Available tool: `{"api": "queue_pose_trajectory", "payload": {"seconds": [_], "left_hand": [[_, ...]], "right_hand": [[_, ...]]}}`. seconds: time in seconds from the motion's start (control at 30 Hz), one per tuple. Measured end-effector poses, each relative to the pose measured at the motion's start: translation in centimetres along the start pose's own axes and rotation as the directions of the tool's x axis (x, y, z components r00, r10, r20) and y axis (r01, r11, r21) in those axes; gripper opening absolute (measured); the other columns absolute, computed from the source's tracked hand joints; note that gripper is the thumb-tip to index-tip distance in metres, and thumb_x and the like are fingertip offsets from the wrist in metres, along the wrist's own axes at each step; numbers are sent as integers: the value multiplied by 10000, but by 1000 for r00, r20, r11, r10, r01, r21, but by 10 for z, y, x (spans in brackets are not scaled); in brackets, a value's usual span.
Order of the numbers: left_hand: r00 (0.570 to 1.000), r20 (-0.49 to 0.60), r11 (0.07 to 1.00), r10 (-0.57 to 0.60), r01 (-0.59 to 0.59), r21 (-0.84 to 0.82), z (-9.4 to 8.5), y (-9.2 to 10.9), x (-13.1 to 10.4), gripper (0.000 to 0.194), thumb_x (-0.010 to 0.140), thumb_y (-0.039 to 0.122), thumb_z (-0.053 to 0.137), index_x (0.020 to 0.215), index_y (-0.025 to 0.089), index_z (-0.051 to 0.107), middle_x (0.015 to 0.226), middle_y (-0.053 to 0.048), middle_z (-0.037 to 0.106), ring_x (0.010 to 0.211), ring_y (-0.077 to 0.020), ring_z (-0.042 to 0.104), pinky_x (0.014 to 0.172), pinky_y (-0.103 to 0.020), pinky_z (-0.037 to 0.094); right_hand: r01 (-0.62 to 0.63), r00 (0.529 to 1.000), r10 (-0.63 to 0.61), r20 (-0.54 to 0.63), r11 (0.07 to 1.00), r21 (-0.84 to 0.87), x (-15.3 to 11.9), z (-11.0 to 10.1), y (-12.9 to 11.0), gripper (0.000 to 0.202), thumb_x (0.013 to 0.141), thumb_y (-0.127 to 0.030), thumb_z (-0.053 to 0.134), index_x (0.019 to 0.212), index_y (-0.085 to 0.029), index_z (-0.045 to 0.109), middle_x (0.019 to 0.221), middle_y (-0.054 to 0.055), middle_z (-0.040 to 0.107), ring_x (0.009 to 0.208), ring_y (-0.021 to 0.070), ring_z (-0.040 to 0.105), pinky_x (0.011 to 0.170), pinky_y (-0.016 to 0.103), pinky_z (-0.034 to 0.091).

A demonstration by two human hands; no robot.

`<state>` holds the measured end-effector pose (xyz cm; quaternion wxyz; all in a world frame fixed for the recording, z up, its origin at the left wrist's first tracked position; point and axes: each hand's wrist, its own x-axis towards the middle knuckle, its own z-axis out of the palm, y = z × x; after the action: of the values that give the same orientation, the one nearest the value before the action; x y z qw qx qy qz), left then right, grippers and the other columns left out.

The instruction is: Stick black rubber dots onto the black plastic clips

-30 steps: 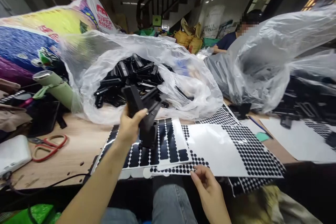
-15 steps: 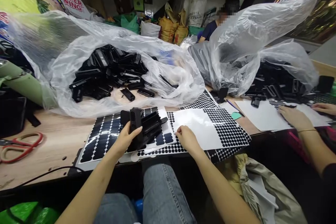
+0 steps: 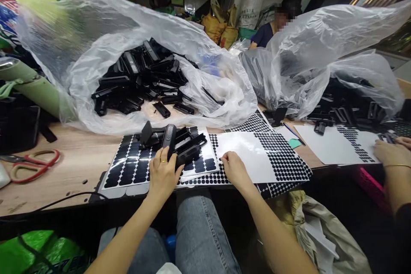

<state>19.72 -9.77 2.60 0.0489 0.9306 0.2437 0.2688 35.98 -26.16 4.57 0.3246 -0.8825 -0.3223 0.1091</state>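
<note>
My left hand (image 3: 164,170), a ring on one finger, is curled over the near end of a black plastic part (image 3: 168,137). This part lies among several similar black parts on a sheet of black oblong stickers (image 3: 131,165). My right hand (image 3: 236,170) hovers low at the left edge of the blank white area of a sheet of round black stickers (image 3: 287,165). Its thumb and forefinger are pinched together; whatever is between them, if anything, is too small to make out.
Behind the sheets, a clear plastic bag (image 3: 81,113) lies open, full of black parts (image 3: 135,81). Red-handled scissors (image 3: 37,165) rest at the left. A pen (image 3: 293,132) lies to the right, near a co-worker's hand (image 3: 390,154). Another person sits farther back.
My left hand has set the black parts down on the sheet and shifted its grip to their near side. My right hand stays pinched near the round stickers. The view has shifted slightly.
</note>
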Motion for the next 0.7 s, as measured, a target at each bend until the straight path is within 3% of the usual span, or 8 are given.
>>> {"api": "queue_pose_trajectory", "payload": {"seconds": [0.17, 0.23, 0.3, 0.37, 0.47, 0.57, 0.7], "left_hand": [[981, 130, 983, 147, -130, -133, -4, 2, -6, 184, 760, 237, 580, 937, 194, 597, 1210, -145, 524, 1154, -317, 429, 918, -481, 370], [981, 159, 970, 111, -72, -234, -4, 3, -11, 178, 766, 213, 566, 943, 189, 570, 1077, -124, 591, 1075, -292, 483, 887, -460, 398], [982, 187, 936, 0, 66, -347, -4, 4, -15, 218, 757, 240, 581, 964, 184, 541, 983, -99, 609, 1008, -272, 517, 863, -446, 420], [960, 248, 841, -134, 242, -484, -7, 5, -15, 300, 730, 280, 611, 1002, 193, 520, 967, -70, 604, 956, -246, 548, 848, -422, 442], [886, 410, 593, -215, 452, -667, -11, 6, -9, 341, 686, 320, 649, 995, 212, 555, 960, -41, 616, 882, -220, 598, 808, -385, 486], [823, 536, 375, -190, 565, -735, -9, 5, -4, 338, 637, 339, 690, 936, 198, 617, 954, -48, 639, 832, -224, 624, 752, -372, 521], [782, 592, 265, -196, 623, -736, 0, 3, -4, 401, 596, 334, 728, 949, 171, 634, 976, -71, 645, 833, -234, 632, 750, -382, 528]], "right_hand": [[84, 984, -134, 114, 928, 364, -2, 10, -38, 141, 833, -316, 413, 770, -209, 479, 882, 27, 555, 809, 155, 525, 738, 288, 407], [111, 975, -182, 131, 900, 421, 1, 24, -47, 125, 814, -293, 439, 737, -202, 477, 957, 38, 548, 893, 154, 521, 798, 291, 393], [89, 976, -167, 137, 889, 448, 3, 36, -49, 130, 805, -286, 449, 714, -196, 475, 1017, 52, 538, 963, 161, 510, 839, 303, 375], [51, 978, -139, 154, 881, 471, 4, 41, -47, 143, 810, -295, 442, 715, -194, 477, 1040, 59, 537, 997, 168, 505, 854, 315, 368], [43, 969, -152, 194, 880, 474, -1, 37, -46, 144, 818, -297, 432, 725, -198, 481, 1053, 58, 533, 1045, 171, 488, 861, 319, 364], [36, 965, -140, 221, 908, 418, -7, 31, -49, 122, 807, -272, 447, 721, -197, 488, 1090, 68, 509, 1082, 178, 464, 859, 321, 367], [-12, 969, -72, 235, 941, 339, -10, 32, -52, 116, 802, -248, 453, 710, -190, 493, 1127, 88, 482, 1077, 189, 464, 865, 337, 368]]}}
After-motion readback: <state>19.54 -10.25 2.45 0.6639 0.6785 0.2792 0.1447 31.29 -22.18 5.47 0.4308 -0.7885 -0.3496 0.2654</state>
